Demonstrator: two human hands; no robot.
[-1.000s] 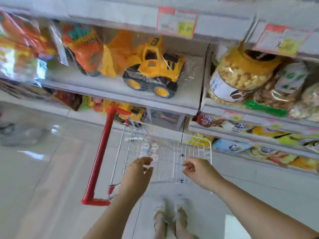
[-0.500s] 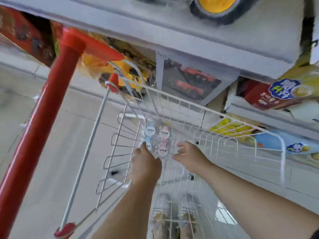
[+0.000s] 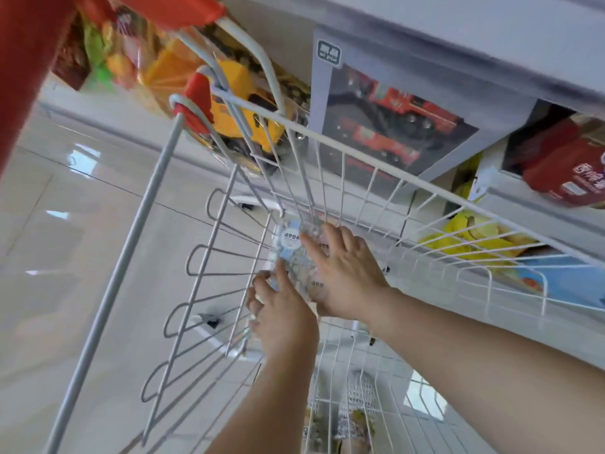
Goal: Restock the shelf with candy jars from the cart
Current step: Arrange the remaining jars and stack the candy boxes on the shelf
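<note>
Clear candy jars (image 3: 290, 240) with pale blue and pink round labels lie in the far left corner of the white wire cart (image 3: 360, 151). Both my hands are down inside the basket on them. My left hand (image 3: 284, 314) curls its fingers and thumb round the near end of the blue-labelled jar. My right hand (image 3: 348, 273) spreads over the pink-labelled jar beside it, fingers over the far side and thumb near, hiding most of it. The shelf (image 3: 491, 50) overhangs the cart's far rim.
The cart's red handle post (image 3: 23, 70) rises at the far left. Below the shelf edge stand a boxed red toy truck (image 3: 393, 126), a yellow toy truck (image 3: 242, 109) and snack bags (image 3: 563, 172). Glossy tiled floor (image 3: 65, 240) lies left of the cart.
I have bent lower into the cart. Both hands went from hovering near the jars to closing on them, left on the blue-labelled jar, right over the pink-labelled one.
</note>
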